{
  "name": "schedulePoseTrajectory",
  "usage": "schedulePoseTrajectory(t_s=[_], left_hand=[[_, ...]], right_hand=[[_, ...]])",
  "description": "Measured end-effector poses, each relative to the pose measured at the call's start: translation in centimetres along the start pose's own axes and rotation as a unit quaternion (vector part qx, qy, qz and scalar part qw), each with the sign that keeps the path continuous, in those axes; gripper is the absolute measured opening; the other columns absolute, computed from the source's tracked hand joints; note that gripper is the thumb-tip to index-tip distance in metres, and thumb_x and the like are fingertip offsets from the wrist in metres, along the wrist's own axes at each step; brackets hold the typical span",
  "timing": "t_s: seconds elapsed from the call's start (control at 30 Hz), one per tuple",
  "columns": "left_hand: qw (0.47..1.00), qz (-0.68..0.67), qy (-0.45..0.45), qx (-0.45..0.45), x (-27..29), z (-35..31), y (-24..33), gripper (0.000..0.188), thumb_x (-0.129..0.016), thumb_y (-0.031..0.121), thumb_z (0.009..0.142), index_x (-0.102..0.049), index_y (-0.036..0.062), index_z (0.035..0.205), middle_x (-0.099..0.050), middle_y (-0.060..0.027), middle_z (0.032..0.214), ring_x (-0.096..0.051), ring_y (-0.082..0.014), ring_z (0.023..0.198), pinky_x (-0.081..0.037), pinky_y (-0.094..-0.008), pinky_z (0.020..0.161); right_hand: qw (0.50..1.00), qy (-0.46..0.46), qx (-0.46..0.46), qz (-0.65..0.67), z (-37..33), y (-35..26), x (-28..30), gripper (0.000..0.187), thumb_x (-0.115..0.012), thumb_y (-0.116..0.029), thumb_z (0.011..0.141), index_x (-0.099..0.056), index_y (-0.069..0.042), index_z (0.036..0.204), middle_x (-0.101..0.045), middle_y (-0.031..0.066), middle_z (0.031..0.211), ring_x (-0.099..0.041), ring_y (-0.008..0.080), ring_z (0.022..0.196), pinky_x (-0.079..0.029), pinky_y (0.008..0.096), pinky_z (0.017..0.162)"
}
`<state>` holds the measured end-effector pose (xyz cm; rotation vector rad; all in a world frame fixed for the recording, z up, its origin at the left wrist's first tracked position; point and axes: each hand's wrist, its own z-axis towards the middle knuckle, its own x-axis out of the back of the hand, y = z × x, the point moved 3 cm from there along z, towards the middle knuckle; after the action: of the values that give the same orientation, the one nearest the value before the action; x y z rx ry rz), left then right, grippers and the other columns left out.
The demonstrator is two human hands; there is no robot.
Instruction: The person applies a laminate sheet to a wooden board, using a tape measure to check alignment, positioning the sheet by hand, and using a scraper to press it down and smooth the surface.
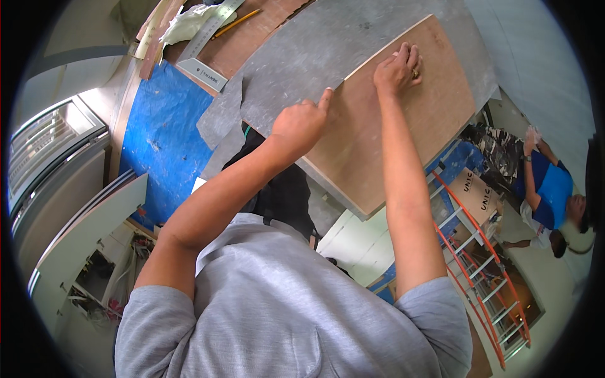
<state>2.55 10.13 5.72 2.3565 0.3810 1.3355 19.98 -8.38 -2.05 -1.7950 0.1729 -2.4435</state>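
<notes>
A brown wooden board (372, 145) with a pale edge lies at a slant on a grey work surface (283, 69). My left hand (301, 126) is at the board's far-left edge, its index finger stretched along it. The other left fingers are bent inward and seem to grip the board; their tips are hidden. Farther up and to the right, my right hand (398, 70) rests on the board near its far end. Its fingers are curled down, and whatever may be under them does not show.
At the far left lie a metal try square (205, 70), a yellow pencil (236, 24) and a crumpled white cloth (186, 26). Blue sheeting (161, 120) covers the floor at left. An orange ladder (485, 271) and another person (548, 189) are at right, near a cardboard box (472, 195).
</notes>
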Motion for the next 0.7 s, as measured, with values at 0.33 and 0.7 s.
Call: schedulePoseTrajectory(t_s=[0.33, 0.7], left_hand=[[0.999, 0.014, 0.034, -0.003, -0.6, -2.3, -0.7, 0.066, -0.05, 0.002, 0.088, -0.032, 0.0069, 0.151, -0.064, -0.0224, 0.092, -0.069, -0.0388, 0.076, -0.056, -0.0475, 0.064], [0.999, -0.006, 0.029, 0.013, -0.1, -2.6, -1.1, 0.061, -0.046, 0.004, 0.091, -0.033, 0.0056, 0.151, -0.066, -0.023, 0.09, -0.069, -0.0392, 0.082, -0.056, -0.0488, 0.069]], right_hand=[[1.0, 0.003, 0.003, 0.023, 0.0, 0.0, 0.1, 0.042, -0.048, -0.019, 0.095, -0.049, -0.012, 0.137, -0.039, 0.0135, 0.152, -0.03, 0.0375, 0.143, -0.022, 0.0598, 0.109], [0.998, -0.026, -0.017, 0.054, -0.3, 0.0, 0.9, 0.043, -0.051, -0.022, 0.097, -0.049, -0.01, 0.138, -0.039, 0.0127, 0.152, -0.033, 0.0364, 0.14, -0.022, 0.0589, 0.109]])
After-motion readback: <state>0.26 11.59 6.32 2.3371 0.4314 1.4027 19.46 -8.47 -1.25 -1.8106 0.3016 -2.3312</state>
